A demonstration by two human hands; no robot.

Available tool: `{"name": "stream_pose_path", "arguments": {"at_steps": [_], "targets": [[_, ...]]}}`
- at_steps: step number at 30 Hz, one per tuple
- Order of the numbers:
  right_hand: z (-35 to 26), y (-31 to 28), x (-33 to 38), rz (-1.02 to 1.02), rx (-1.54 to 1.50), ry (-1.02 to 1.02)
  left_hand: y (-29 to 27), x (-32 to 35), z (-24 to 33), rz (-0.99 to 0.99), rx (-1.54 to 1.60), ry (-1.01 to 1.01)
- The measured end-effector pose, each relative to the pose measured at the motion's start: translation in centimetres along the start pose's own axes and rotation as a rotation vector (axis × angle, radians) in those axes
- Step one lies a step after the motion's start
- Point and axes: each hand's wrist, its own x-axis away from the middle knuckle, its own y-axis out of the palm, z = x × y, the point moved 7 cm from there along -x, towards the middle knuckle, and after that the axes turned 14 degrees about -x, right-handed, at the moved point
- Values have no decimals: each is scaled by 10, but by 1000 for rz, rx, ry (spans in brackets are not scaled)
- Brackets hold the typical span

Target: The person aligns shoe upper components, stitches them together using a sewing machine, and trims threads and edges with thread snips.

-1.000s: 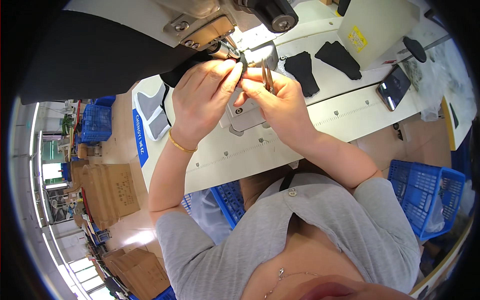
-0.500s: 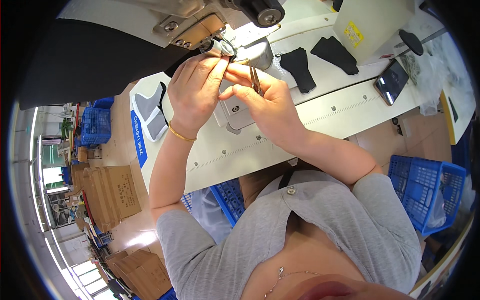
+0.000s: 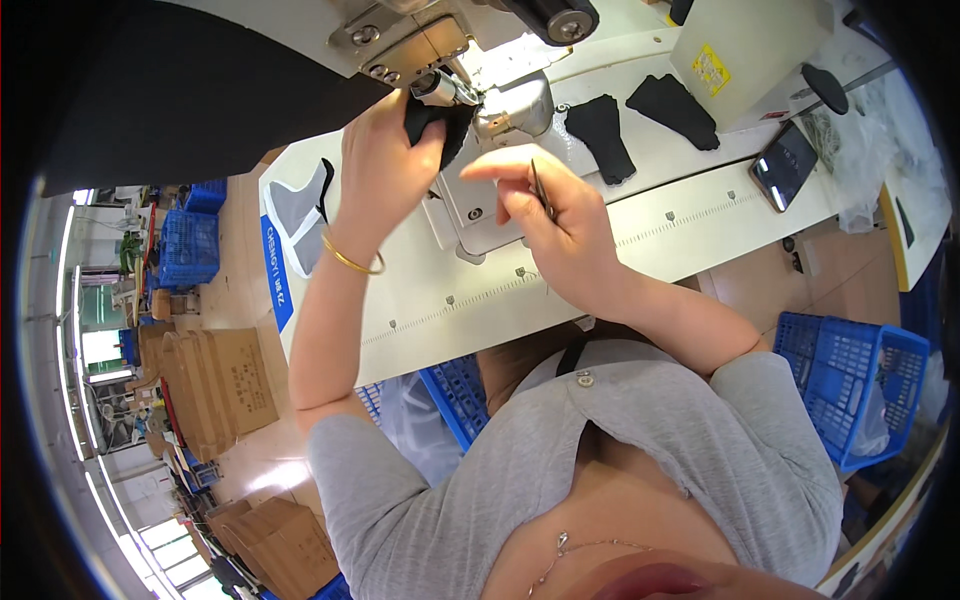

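Note:
My left hand (image 3: 390,165) is beside the sewing machine's needle area, its fingers closed on a black fabric piece (image 3: 458,135) by the presser foot (image 3: 442,90). Part of that cloth is hidden behind the fingers. To its right, my right hand (image 3: 555,215) hovers over the machine bed, apart from the fabric, with the index finger stretched toward it. Tucked in its curled fingers is a slim dark metal tool, apparently tweezers (image 3: 542,188), pointing up and away from me. A rounded metal arm end (image 3: 515,108) stands just right of the needle.
Two black fabric pieces (image 3: 600,138) (image 3: 672,110) lie right of the machine, with a phone (image 3: 784,167) beyond. Grey-and-white cut pieces (image 3: 298,215) rest at the table's left end. Blue crates (image 3: 850,385) stand on the floor, cardboard boxes (image 3: 220,390) at left.
My right hand has drawn back from the needle area, down and to the right, parting from my left hand. The left hand has turned, and black fabric now shows by its thumb.

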Motion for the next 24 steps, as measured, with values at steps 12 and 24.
{"name": "stream_pose_path", "arguments": {"at_steps": [12, 24], "targets": [[-11, 39, 4, -458, -54, -144, -16, 0, -17, -274, -540, 228], [-29, 17, 30, -159, 361, -595, 1, 116, -10, -799, 952, -785]]}}
